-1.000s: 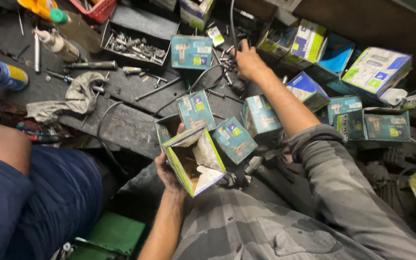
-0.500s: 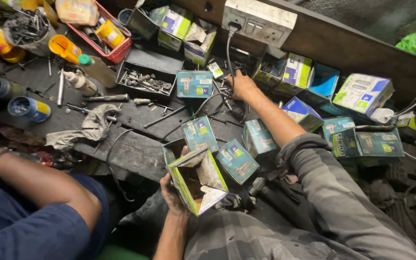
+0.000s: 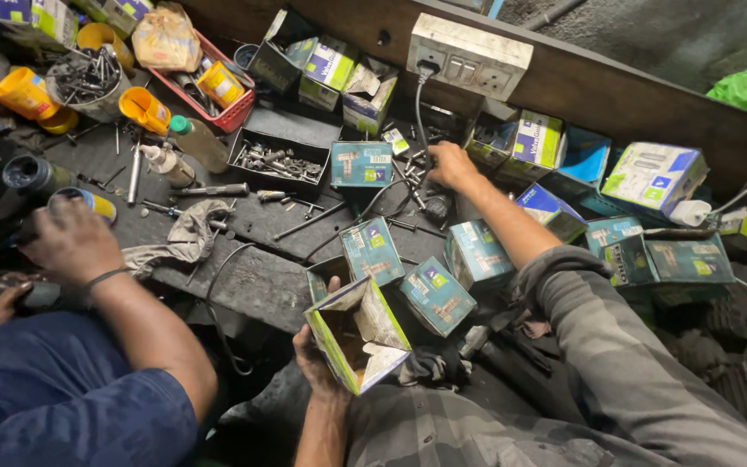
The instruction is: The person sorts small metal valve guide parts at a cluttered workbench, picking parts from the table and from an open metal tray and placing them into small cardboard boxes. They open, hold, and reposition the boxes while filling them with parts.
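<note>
Head view: dark, greasy workbench (image 3: 244, 285) against a wooden back wall (image 3: 598, 86).
Left hand (image 3: 317, 355): fingers wrapped around an open green-and-white carton (image 3: 356, 333), held at the bench's near edge.
Right hand (image 3: 450, 164): fingers curled down among loose bolts (image 3: 412, 173); whether it grips one, cannot tell.
Surroundings: teal boxes (image 3: 372, 249), metal parts tray (image 3: 280, 160), grey rag (image 3: 185, 235), wall socket box (image 3: 469, 54).
Co-worker's hand (image 3: 71, 238): rests at left.

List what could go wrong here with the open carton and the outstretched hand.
1. The left hand holds the open box tilted, with its mouth up and flaps loose; anything dropped in carelessly might tip it out of the grip.
2. The right hand reaches among loose metal parts beside the black cable plugged into the switchboard; it could snag the cable.
3. A co-worker's hand works close by, so elbows may collide.
</note>
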`<state>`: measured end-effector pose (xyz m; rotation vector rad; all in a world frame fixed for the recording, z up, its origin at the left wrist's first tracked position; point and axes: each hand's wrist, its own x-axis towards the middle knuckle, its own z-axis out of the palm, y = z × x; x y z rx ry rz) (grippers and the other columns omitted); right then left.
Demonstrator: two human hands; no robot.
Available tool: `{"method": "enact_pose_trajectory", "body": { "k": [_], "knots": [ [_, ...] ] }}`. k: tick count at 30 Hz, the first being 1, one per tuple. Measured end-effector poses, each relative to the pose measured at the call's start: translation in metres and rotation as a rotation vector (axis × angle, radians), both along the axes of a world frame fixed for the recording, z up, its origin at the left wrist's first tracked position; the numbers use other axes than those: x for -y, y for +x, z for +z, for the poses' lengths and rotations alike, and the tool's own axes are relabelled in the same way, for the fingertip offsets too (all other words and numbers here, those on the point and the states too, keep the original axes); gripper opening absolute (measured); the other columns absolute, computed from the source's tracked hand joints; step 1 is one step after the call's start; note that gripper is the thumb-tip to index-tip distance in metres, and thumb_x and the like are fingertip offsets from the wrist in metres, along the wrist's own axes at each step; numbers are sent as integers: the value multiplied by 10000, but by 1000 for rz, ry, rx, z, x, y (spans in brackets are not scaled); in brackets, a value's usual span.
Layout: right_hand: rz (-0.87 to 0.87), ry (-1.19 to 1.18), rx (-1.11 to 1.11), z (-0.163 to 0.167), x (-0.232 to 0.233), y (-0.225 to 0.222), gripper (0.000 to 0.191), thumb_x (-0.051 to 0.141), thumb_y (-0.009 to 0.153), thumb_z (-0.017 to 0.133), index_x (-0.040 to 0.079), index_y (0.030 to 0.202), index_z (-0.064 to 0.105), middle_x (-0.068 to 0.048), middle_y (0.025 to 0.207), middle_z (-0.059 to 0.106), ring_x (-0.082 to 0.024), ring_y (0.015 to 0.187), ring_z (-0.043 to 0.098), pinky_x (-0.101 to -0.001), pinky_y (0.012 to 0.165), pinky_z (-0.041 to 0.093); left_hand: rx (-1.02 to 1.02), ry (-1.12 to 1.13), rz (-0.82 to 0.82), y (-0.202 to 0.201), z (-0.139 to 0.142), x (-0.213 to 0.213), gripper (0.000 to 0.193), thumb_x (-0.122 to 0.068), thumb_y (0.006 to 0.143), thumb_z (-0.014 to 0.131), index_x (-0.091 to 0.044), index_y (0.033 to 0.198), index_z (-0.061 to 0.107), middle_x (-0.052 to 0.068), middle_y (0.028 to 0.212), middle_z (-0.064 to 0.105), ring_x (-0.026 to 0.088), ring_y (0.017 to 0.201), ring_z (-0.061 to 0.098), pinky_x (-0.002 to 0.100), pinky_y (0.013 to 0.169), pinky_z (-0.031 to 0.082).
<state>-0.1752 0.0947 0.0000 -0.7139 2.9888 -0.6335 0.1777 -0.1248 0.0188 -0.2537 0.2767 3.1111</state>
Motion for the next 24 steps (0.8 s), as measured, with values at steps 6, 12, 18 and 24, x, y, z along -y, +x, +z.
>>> {"method": "enact_pose_trajectory", "body": {
  "k": [6, 12, 18, 24],
  "knots": [
    [-3, -122, 63, -3, -16, -4, 371, 157, 641, 862, 78, 984, 742, -158, 1008, 681, -366, 965, 672, -437, 839, 548, 27, 1, 14, 5, -2, 1, 900, -517, 800, 669, -116, 1569, 429, 161, 1506, 523, 326, 1374, 486, 496, 1167, 348],
    [-71, -321, -295, 27, -30, 13, 254, 56, 691, 845, 59, 913, 721, -145, 967, 680, -314, 920, 695, -406, 814, 570, 34, -10, 19, 7, -1, 0, 895, -506, 817, 665, -102, 1578, 423, 176, 1517, 508, 332, 1381, 482, 504, 1177, 346],
    [-98, -812, 237, 124, -38, 101, 234, -8, 803, 764, 42, 1013, 673, -32, 931, 664, -90, 781, 652, -245, 632, 503, 25, -8, -36, -1, -13, -5, 861, -497, 836, 635, -88, 1565, 427, 191, 1520, 510, 348, 1376, 491, 493, 1163, 358],
    [621, -544, 433, 191, -2, 211, 308, 14, 789, 733, 69, 1082, 658, -51, 1105, 660, -199, 1010, 703, -317, 839, 609, 117, 110, -156, -19, -59, -28, 638, -494, 1007, 530, -28, 1442, 562, 184, 1347, 643, 356, 1181, 633, 483, 995, 506]
  ]
}}
